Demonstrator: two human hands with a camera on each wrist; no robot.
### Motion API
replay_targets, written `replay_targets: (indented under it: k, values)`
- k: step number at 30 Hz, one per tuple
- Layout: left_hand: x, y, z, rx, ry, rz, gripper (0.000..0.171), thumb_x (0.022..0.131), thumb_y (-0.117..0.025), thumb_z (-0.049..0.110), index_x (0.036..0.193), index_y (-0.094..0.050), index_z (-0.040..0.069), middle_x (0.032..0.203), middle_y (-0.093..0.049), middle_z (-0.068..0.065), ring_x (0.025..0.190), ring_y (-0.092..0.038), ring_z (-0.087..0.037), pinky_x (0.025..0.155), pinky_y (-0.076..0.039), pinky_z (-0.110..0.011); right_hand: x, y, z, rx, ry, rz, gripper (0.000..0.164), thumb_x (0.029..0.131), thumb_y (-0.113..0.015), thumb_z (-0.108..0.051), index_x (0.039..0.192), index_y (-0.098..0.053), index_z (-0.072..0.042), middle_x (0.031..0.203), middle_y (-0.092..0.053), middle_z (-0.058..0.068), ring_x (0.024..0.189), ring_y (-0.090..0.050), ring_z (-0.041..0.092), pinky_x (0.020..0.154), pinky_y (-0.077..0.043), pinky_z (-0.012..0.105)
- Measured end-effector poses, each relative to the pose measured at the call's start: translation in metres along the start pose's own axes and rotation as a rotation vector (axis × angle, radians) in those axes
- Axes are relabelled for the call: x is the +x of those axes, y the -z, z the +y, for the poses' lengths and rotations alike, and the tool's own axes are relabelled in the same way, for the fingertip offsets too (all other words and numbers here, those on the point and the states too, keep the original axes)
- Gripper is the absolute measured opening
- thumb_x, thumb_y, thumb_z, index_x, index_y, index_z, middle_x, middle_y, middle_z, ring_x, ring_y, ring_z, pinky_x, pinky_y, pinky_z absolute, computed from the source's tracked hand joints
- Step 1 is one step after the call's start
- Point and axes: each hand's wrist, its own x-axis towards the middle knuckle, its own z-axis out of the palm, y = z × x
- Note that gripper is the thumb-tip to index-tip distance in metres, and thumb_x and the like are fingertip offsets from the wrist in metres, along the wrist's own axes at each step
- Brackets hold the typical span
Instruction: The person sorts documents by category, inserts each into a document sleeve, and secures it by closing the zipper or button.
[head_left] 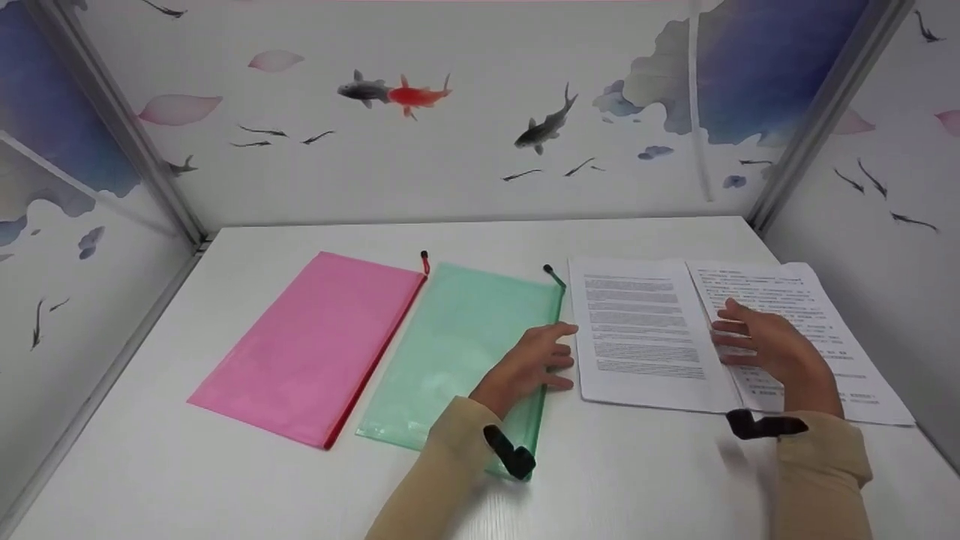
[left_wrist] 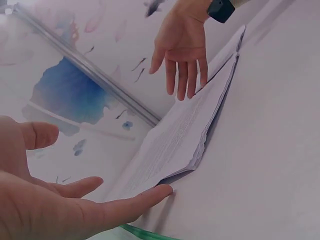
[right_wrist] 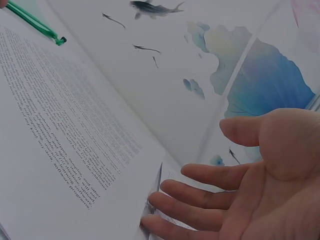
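Note:
Two stacks of printed paper lie side by side at the right of the table in the head view. My left hand (head_left: 529, 367) is over the right edge of a green zip pouch (head_left: 465, 337), fingers spread toward the left paper stack (head_left: 641, 322). My right hand (head_left: 772, 345) hovers at the inner edge of the right paper stack (head_left: 825, 330), palm turned inward and fingers extended. Neither hand holds anything. In the right wrist view, the fingertips (right_wrist: 155, 200) come close to the seam between the stacks; whether they touch it I cannot tell.
A pink zip pouch (head_left: 300, 345) with a red zipper edge lies left of the green one. White panels printed with fish (head_left: 544, 131) and petals stand around the white table (head_left: 255, 487) at the back and sides.

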Motion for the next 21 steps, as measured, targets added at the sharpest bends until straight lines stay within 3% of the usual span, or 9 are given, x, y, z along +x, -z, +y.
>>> replay_targets:
  k: [6, 11, 18, 21]
  values:
    - [0.0028, -0.0015, -0.0031, -0.029, 0.017, -0.007, 0.055, 0.097, -0.059, 0.043, 0.143, -0.05, 0.015, 0.139, -0.052, -0.02, 0.123, -0.059, -0.032, 0.091, -0.06, -0.046, -0.0009, -0.0043, 0.0033, 0.044, -0.045, 0.009, 0.079, 0.105, -0.036, -0.054, 0.159, -0.013, -0.001, 0.162, -0.024, 0.027, 0.147, -0.035, 0.039, 0.097, -0.056, 0.032]
    - [0.005, -0.001, -0.0035, -0.052, 0.016, -0.026, 0.054, 0.096, -0.061, 0.041, 0.14, -0.052, 0.011, 0.132, -0.058, -0.019, 0.117, -0.063, -0.03, 0.09, -0.06, -0.044, -0.0016, -0.008, 0.0003, 0.057, -0.071, 0.025, 0.077, 0.105, -0.038, -0.052, 0.16, -0.015, -0.003, 0.162, -0.026, 0.026, 0.148, -0.035, 0.038, 0.097, -0.056, 0.032]
    - [0.0041, -0.0036, -0.0027, 0.04, -0.015, -0.055, 0.044, 0.096, -0.06, 0.038, 0.132, -0.061, 0.012, 0.128, -0.064, -0.012, 0.116, -0.064, -0.024, 0.102, -0.054, -0.042, -0.0004, -0.0053, -0.001, 0.043, -0.07, 0.015, 0.076, 0.105, -0.038, -0.052, 0.16, -0.015, -0.003, 0.162, -0.028, 0.025, 0.146, -0.038, 0.036, 0.096, -0.054, 0.03]
    - [0.0068, -0.0063, 0.001, 0.035, -0.012, -0.044, 0.044, 0.096, -0.06, 0.034, 0.133, -0.06, 0.01, 0.128, -0.065, -0.01, 0.116, -0.065, -0.022, 0.102, -0.054, -0.041, 0.0015, -0.0043, -0.0035, 0.047, -0.076, 0.018, 0.075, 0.105, -0.04, -0.05, 0.16, -0.017, -0.005, 0.162, -0.029, 0.024, 0.144, -0.041, 0.034, 0.096, -0.054, 0.031]
